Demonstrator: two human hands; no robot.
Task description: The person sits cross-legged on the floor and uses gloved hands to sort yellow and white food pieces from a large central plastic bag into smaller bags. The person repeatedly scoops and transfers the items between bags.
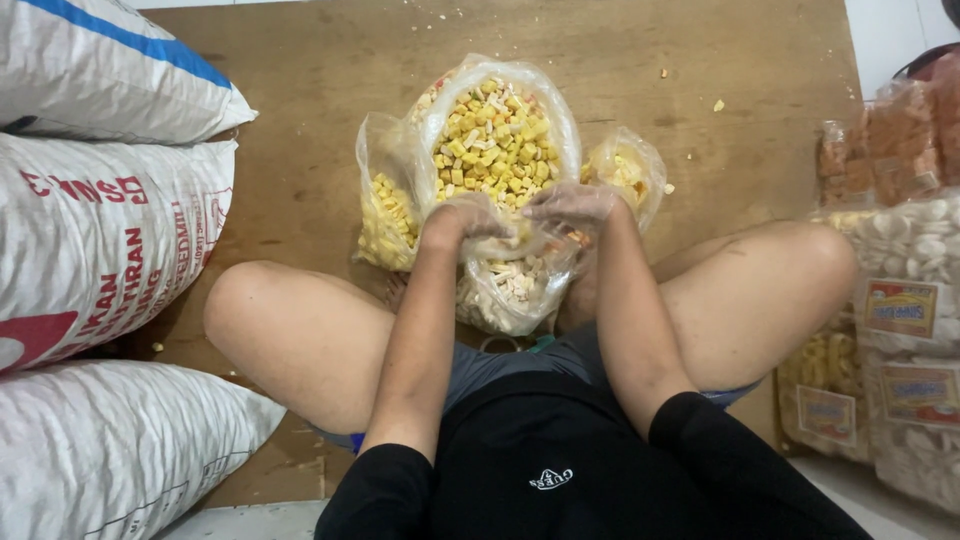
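black shirt (pixel 560 470) | left hand (pixel 462 222), right hand (pixel 572 203): gloved fingers pinching crinkly clear bag (pixel 515 285) | yellow cube snacks (pixel 495 140)

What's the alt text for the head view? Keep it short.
Seen from above, a seated person's left hand and right hand, in thin clear gloves, work at the mouth of a small clear bag of pale snack pieces. Beyond it, on the wooden floor, stands a large open bag of yellow pieces. White woven sacks lie left, packaged snacks right.
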